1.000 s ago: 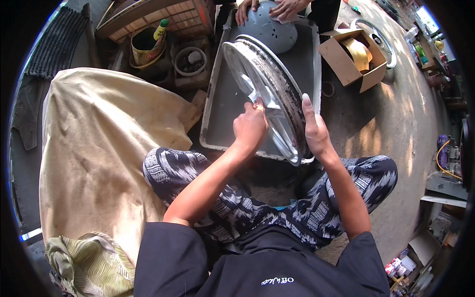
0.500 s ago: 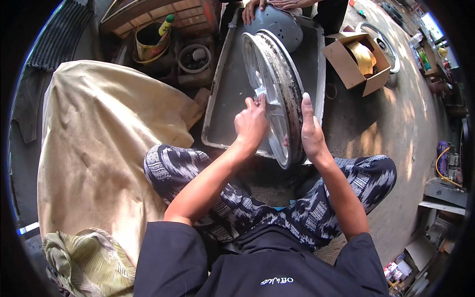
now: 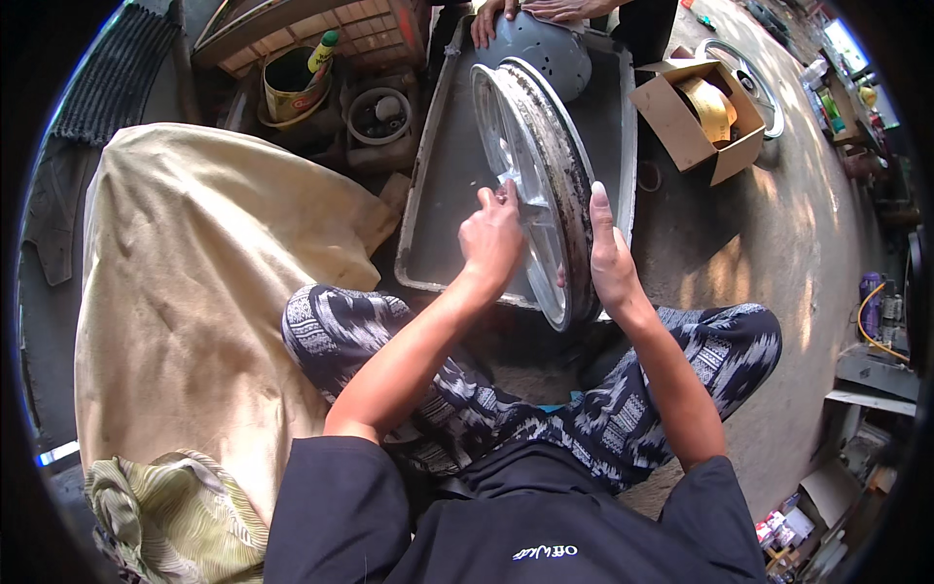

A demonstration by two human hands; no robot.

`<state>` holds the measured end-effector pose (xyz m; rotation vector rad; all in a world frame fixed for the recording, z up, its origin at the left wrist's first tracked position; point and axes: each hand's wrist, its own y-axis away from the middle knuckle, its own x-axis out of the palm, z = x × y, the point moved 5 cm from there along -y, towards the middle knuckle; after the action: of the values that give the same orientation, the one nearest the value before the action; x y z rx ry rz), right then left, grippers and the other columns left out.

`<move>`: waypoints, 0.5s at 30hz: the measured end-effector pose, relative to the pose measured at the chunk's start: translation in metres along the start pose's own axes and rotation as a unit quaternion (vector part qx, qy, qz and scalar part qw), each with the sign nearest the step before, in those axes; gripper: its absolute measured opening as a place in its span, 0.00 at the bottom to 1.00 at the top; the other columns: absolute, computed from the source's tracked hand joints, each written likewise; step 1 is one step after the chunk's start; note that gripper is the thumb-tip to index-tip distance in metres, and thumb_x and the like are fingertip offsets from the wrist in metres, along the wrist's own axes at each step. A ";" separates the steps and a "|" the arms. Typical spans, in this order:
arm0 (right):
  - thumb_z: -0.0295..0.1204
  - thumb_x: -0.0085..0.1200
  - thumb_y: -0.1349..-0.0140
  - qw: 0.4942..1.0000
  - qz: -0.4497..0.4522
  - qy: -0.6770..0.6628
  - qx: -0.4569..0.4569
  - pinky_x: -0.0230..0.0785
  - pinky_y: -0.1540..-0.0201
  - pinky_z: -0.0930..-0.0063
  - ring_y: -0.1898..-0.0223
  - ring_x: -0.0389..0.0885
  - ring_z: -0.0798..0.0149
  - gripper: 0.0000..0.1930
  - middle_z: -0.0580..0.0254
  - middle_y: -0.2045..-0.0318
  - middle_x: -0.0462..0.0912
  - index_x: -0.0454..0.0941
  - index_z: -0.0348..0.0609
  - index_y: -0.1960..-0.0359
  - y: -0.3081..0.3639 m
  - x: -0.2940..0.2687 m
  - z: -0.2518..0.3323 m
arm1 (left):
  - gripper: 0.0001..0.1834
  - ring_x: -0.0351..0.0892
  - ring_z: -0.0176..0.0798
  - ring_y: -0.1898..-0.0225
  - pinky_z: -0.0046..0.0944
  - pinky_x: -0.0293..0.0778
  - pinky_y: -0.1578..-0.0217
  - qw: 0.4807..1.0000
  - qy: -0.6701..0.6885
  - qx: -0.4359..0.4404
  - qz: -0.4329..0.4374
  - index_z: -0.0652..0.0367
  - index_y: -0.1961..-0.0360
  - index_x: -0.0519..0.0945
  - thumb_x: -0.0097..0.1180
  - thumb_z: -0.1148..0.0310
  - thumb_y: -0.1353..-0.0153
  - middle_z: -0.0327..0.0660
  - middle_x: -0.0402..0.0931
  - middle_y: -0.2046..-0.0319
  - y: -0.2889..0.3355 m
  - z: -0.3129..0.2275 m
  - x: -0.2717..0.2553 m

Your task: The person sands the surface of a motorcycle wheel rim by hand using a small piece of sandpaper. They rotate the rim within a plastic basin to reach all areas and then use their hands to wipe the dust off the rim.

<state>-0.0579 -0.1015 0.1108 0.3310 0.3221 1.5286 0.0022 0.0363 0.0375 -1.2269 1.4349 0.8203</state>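
Observation:
A spoked metal motorcycle wheel rim [image 3: 558, 185] stands on edge, tilted a little, over a shallow grey tray [image 3: 413, 209] between my knees. Its outer band is stained dark and its spoked face is turned to the left. My right hand [image 3: 614, 261] grips the near right side of the rim, thumb lying up along the outer band. At the hub, my left hand [image 3: 492, 237] is closed with its fingers curled against the metal. Whatever the left fingers may pinch is too hidden to name.
Beyond the wheel, another person's hands [image 3: 564, 9] rest on a grey helmet [image 3: 545, 60] in the tray. An open cardboard box [image 3: 671, 122] sits at the right, by another wheel [image 3: 773, 107]. Buckets [image 3: 292, 97] stand at the back left; a beige cloth cover [image 3: 204, 253] bulges at my left.
My left fingers have shifted slightly at the hub and look more curled. The right hand keeps its hold, and the wheel stays in nearly the same place.

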 end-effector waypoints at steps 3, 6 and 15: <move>0.72 0.23 0.31 1.000 -0.004 0.001 0.002 0.72 0.75 0.72 0.80 0.78 0.66 0.48 0.59 0.82 0.77 0.82 0.35 0.70 -0.003 -0.003 -0.001 | 0.28 0.85 0.49 0.77 0.46 0.81 0.78 1.000 0.017 0.016 0.010 0.59 0.38 0.75 0.54 0.72 0.42 0.50 0.75 0.62 0.013 -0.013 -0.002; 0.72 0.23 0.31 1.000 -0.002 -0.009 0.004 0.72 0.75 0.72 0.80 0.78 0.67 0.48 0.59 0.82 0.77 0.82 0.35 0.69 -0.001 -0.001 -0.001 | 0.27 0.84 0.53 0.76 0.50 0.81 0.77 0.999 0.035 0.006 0.004 0.58 0.38 0.74 0.54 0.70 0.41 0.52 0.74 0.63 0.009 -0.009 -0.002; 0.71 0.24 0.31 1.000 -0.005 0.002 0.010 0.72 0.73 0.74 0.80 0.79 0.67 0.47 0.59 0.82 0.78 0.82 0.36 0.69 -0.006 0.001 0.009 | 0.25 0.85 0.56 0.75 0.53 0.81 0.76 0.998 0.058 -0.002 0.013 0.49 0.38 0.76 0.53 0.68 0.39 0.54 0.75 0.63 0.013 -0.008 -0.002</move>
<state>-0.0490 -0.1006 0.1172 0.3418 0.3411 1.5176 -0.0127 0.0327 0.0392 -1.2788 1.5455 0.7798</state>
